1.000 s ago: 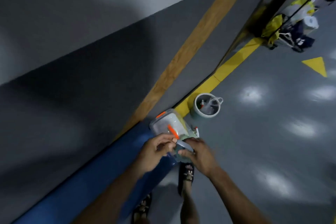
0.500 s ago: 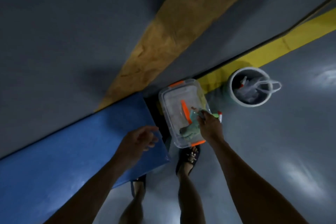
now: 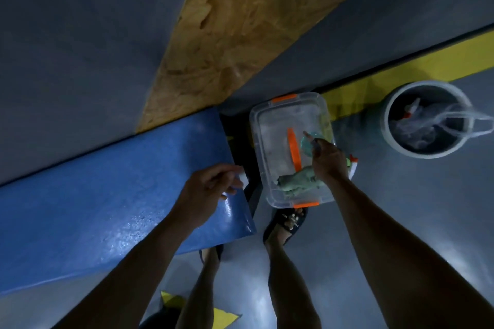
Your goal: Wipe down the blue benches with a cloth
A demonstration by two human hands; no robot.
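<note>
The blue bench (image 3: 112, 195) runs in from the left and ends near the middle of the view. My left hand (image 3: 208, 189) hovers over that end with its fingers curled. A small white patch shows at the fingertips, and I cannot tell whether it is held. Just right of the bench a clear plastic box (image 3: 260, 120) with orange latches stands on the floor. A crumpled green cloth (image 3: 294, 183) lies in its near end. My right hand (image 3: 330, 160) is over the box and pinches a small round teal thing (image 3: 307, 144).
A white bucket (image 3: 391, 139) holding a plastic bag stands on the grey floor at the right. A spray bottle's red and white nozzle (image 3: 353, 162) pokes out beside the box. My sandalled foot (image 3: 284, 223) is just below the box. A wooden board (image 3: 240, 21) leans on the wall.
The camera has tilted down onto the bench end and box. My hands have parted: the left went to the bench end and curled its fingers, the right stays over the box.
</note>
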